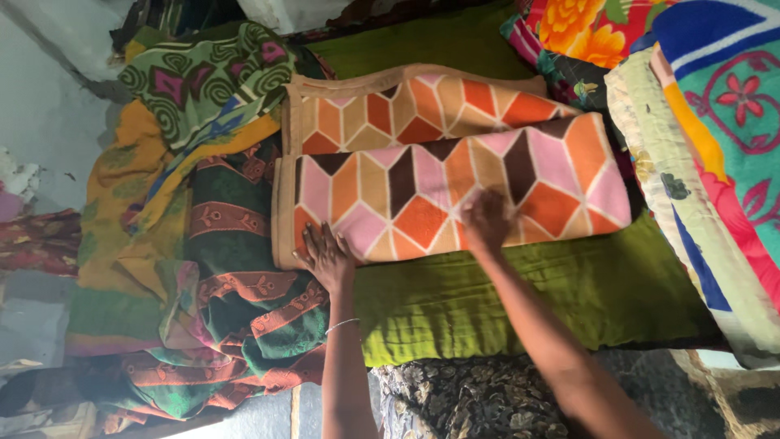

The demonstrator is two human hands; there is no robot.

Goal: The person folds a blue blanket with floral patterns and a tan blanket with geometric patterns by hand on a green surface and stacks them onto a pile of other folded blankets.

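While both arms reach forward from the bottom edge of the view, the left hand (327, 256) lies flat, palm down, fingers spread and open, on the near left corner of the folded blanket (455, 191), at its tan bound edge. A thin bangle (341, 325) circles that wrist. The right hand (487, 219) rests further along the same blanket near its front fold, knuckles up; it is blurred, and whether its fingers pinch the cloth or merely press on it cannot be told. The right forearm runs diagonally from the lower right corner, the left forearm nearly straight up from below.

The blanket is fleecy, patterned in orange, pink, brown and cream chevron blocks, folded into a long bundle with a second fold showing behind. It lies across a green quilted spread (520, 301) that covers the surface beneath. To the left sits a heap of loose cloth: a green and rust bordered fabric (236, 268), a yellow fabric (122, 203) and a swirl-printed green piece (203, 81). On the right stands a stack of bright floral quilts (715, 146). A pale floor (41, 114) shows at upper left
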